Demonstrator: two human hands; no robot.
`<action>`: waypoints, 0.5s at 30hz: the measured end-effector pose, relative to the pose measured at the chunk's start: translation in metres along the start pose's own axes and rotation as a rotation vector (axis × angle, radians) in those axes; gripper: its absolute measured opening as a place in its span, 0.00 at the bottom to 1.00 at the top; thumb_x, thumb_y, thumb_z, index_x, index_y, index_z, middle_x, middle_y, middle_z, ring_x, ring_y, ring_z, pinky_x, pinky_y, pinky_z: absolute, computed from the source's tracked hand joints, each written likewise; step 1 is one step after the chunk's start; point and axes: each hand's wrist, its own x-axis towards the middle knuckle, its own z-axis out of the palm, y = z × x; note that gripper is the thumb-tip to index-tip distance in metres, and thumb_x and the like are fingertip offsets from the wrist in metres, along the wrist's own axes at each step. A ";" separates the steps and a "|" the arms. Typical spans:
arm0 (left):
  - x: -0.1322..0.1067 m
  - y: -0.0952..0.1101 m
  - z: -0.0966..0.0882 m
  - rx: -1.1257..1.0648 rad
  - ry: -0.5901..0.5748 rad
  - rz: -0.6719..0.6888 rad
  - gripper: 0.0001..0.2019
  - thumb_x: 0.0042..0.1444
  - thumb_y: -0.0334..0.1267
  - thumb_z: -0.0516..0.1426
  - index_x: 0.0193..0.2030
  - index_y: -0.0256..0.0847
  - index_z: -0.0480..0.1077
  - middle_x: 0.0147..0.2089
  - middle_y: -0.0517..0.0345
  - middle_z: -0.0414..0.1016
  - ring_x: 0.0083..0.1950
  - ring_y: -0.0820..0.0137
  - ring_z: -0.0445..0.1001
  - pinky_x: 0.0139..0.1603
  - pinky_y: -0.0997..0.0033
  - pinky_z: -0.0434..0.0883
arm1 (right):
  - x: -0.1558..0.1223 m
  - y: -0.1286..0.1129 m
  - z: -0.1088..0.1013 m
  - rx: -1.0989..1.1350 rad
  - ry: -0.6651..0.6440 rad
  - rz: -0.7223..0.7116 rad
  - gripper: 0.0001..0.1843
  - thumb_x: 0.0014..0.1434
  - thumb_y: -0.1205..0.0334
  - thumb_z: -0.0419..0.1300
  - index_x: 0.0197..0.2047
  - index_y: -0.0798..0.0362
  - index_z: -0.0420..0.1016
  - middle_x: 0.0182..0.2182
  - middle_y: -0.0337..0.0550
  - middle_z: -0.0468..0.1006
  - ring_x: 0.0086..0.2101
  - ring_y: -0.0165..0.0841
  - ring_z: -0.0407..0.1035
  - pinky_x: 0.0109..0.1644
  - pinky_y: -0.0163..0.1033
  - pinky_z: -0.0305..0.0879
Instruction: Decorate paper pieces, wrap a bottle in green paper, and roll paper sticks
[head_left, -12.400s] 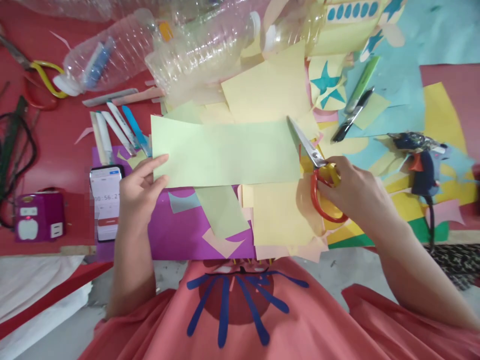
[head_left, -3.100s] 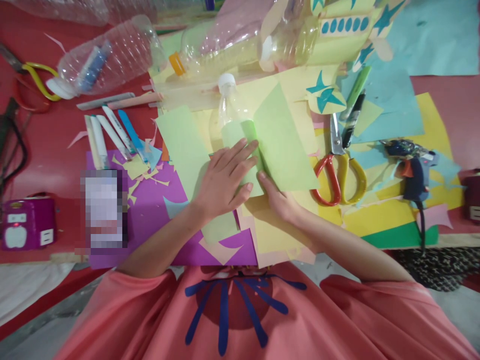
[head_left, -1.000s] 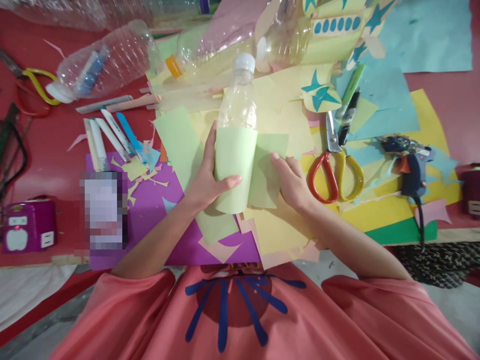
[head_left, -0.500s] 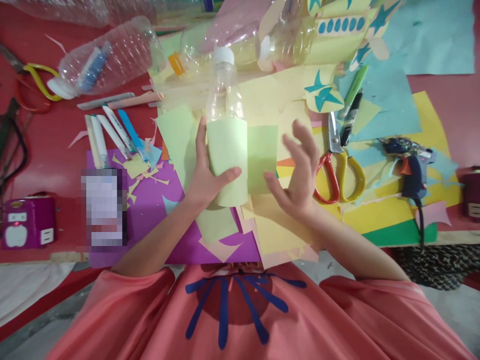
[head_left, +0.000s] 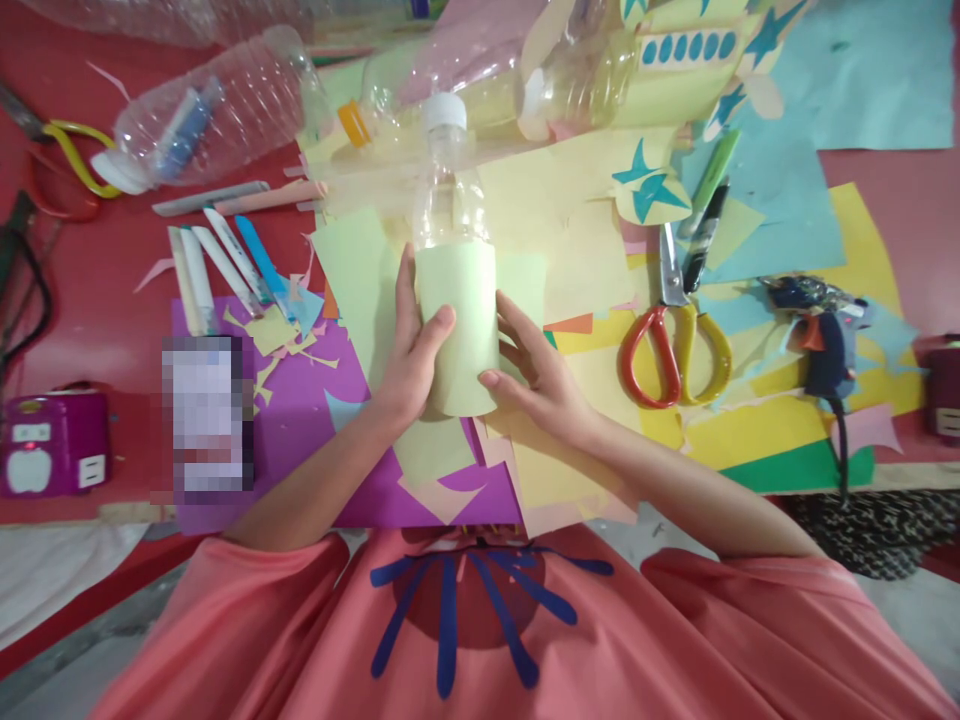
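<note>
A clear plastic bottle (head_left: 450, 200) with a white cap lies in front of me, cap pointing away. Pale green paper (head_left: 456, 330) wraps its lower half. My left hand (head_left: 412, 355) grips the left side of the wrapped part, thumb on top. From the right, my right hand (head_left: 544, 375) holds the same part, with its thumb near the bottom edge and its fingers against the side, partly hidden. Pale green paper (head_left: 525, 275) shows beyond the right fingers. Under the bottle are cream and green sheets (head_left: 562, 210).
Scissors (head_left: 670, 275) and a glue gun (head_left: 825, 335) lie to the right. Several markers (head_left: 225, 262), paper scraps and a phone (head_left: 210, 415) are at the left. More plastic bottles (head_left: 225, 110) lie along the back. Purple boxes stand at both sides, including one box (head_left: 56, 440) at the left.
My right hand has moved left from beside the bottle and closed onto its right side. My left thumb has shifted left on the paper. The bottle has barely moved.
</note>
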 end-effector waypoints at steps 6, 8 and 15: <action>-0.003 0.012 0.005 -0.300 0.003 -0.259 0.28 0.48 0.58 0.63 0.49 0.40 0.69 0.48 0.48 0.77 0.57 0.50 0.73 0.56 0.55 0.73 | 0.001 -0.005 -0.004 0.119 -0.064 0.004 0.41 0.61 0.46 0.58 0.71 0.45 0.46 0.71 0.48 0.51 0.67 0.43 0.52 0.69 0.53 0.57; -0.002 0.013 0.005 -0.370 0.004 -0.314 0.26 0.48 0.58 0.62 0.46 0.40 0.70 0.44 0.50 0.79 0.56 0.51 0.75 0.54 0.57 0.74 | 0.002 -0.007 -0.006 0.112 -0.079 0.018 0.40 0.60 0.46 0.58 0.71 0.45 0.48 0.70 0.48 0.53 0.67 0.42 0.54 0.69 0.52 0.58; 0.000 0.015 0.005 -0.475 -0.046 -0.389 0.26 0.42 0.56 0.65 0.43 0.40 0.71 0.43 0.52 0.80 0.56 0.51 0.74 0.53 0.57 0.75 | 0.001 -0.010 -0.008 0.001 -0.032 -0.017 0.37 0.59 0.43 0.58 0.67 0.45 0.55 0.66 0.49 0.60 0.63 0.43 0.58 0.65 0.53 0.62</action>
